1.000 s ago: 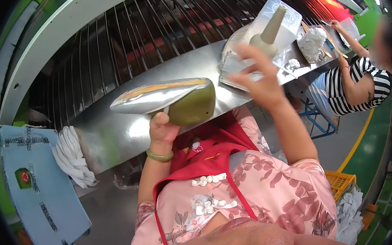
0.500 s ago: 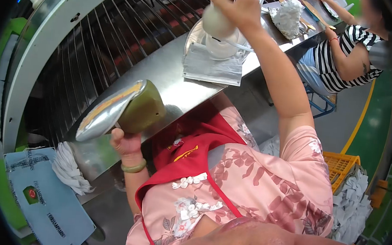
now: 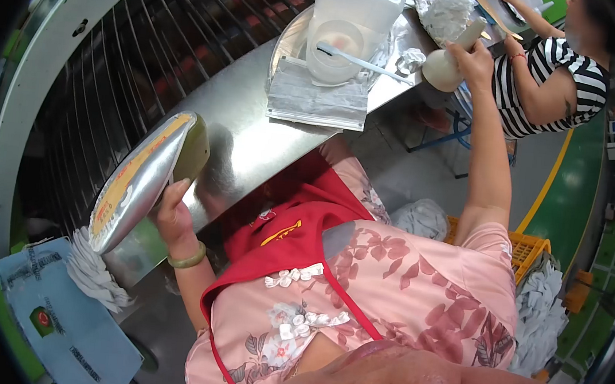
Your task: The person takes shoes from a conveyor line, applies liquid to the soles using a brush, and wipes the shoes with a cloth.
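At the left, my left hand [image 3: 176, 213] holds a silver shoe upper on an olive-green last [image 3: 194, 149], its tan and yellow sole side [image 3: 137, 177] turned up and outward. The fingers close on its lower edge; part of the grip is hidden behind it. My right hand [image 3: 474, 62] is raised at the upper right, wrapped round a cream bulb-shaped bottle [image 3: 441, 72] with a thick neck, held off the bench edge. Between the hands stand a translucent plastic container [image 3: 357, 2] and a round cup [image 3: 322, 65], with a light blue toothbrush-like brush [image 3: 370, 66] lying across the cup.
A grey pleated mask [image 3: 316, 98] lies on the metal bench [image 3: 247, 124] before the cup. Crumpled foil [image 3: 410, 60] and a white wad [image 3: 451, 14] lie farther right. Metal bars [image 3: 166, 48] run behind. A co-worker in stripes [image 3: 550, 89] sits at right. White gloves [image 3: 92, 268] lie left.
My right hand has swung right with the bottle, away from above the cup, uncovering the container and brush. My left hand has shifted left and tilted the shoe, showing more of its sole side.
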{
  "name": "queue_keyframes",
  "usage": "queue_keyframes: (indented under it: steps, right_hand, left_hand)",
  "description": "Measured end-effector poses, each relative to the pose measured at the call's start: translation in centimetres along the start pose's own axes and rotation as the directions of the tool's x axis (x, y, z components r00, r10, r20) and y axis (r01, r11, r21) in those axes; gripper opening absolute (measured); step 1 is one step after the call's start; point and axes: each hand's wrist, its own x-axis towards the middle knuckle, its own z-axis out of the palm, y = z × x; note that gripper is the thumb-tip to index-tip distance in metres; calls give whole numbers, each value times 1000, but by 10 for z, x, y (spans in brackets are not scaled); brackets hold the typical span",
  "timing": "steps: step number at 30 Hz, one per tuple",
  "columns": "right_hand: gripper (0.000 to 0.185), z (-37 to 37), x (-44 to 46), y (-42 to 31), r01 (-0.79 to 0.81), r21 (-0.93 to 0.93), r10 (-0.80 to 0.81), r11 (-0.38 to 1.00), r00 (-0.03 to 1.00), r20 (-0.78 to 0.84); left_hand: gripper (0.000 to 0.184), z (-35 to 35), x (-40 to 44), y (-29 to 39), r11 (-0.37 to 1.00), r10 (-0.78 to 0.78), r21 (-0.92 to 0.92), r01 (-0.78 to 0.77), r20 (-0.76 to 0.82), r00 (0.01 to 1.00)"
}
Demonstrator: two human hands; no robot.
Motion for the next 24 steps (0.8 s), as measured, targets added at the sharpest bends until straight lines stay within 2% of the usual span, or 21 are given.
queue_keyframes:
  steps: [2,3,4,5,7,9,10,11,12,13,14,15,16,17,18,19,20,24]
  right_hand:
    - [43,15,2,7,-159,283,151,946,987,53]
    - [43,22,5,7,-156,284,143,946,988,66]
    - [43,28,8,7,-175,378,134,909,982,133]
    - [43,34,11,7,-201,465,119,862,973,199]
    - [43,41,9,5,-192,463,102,865,972,212]
    - [43,46,1,9,-184,460,87,868,971,225]
    - [42,45,-5,15,-88,321,99,943,995,-16]
    - [40,46,-11,20,-24,154,63,988,966,-252]
    - [39,43,-22,5,38,282,46,959,958,-284]
    - [38,36,-37,-20,101,403,36,909,948,-317]
    - [30,33,-49,-43,119,468,2,876,968,-251]
    - [30,30,-59,-67,111,470,4,875,972,-235]
    - [27,28,-69,-91,192,367,-179,910,981,-72]
    - [24,27,-78,-113,295,277,-334,914,937,105]
    - [23,27,-85,-132,340,47,-342,939,913,221]
    - [23,28,-91,-147,394,-184,-319,901,887,335]
    - [24,31,-92,-157,409,-273,-262,871,856,445]
    - [17,55,-94,-147,427,-266,-279,864,847,453]
  left_hand:
    - [33,13,1,-1,998,40,46,-38,-38,998]
    - [37,18,1,-2,988,74,136,-70,-25,997]
    - [41,24,0,-1,969,108,225,-103,-8,994]
    - [41,31,-2,1,968,111,229,-104,-20,994]
    - [45,46,-7,7,931,90,355,-87,6,996]
    - [45,53,-11,7,955,66,291,-55,-28,997]
    - [45,51,-12,5,944,39,326,-41,14,999]
    - [45,49,-14,4,932,9,362,-27,52,999]
    - [42,51,-14,3,929,74,356,-98,81,994]
    - [42,52,-14,0,928,73,361,-93,67,995]
    - [41,52,-15,-4,924,71,371,-95,79,994]
    - [39,50,-16,-8,918,64,385,-96,95,993]
    - [39,44,-16,-14,876,115,449,-175,157,981]
    - [39,42,-16,-18,873,111,457,-172,158,981]
    - [47,43,-17,-22,833,133,510,-216,194,972]
    - [55,43,-18,-26,790,153,556,-259,230,961]
    - [62,44,-18,-28,741,171,602,-296,258,951]
    - [62,49,-19,-28,693,163,652,-306,272,949]
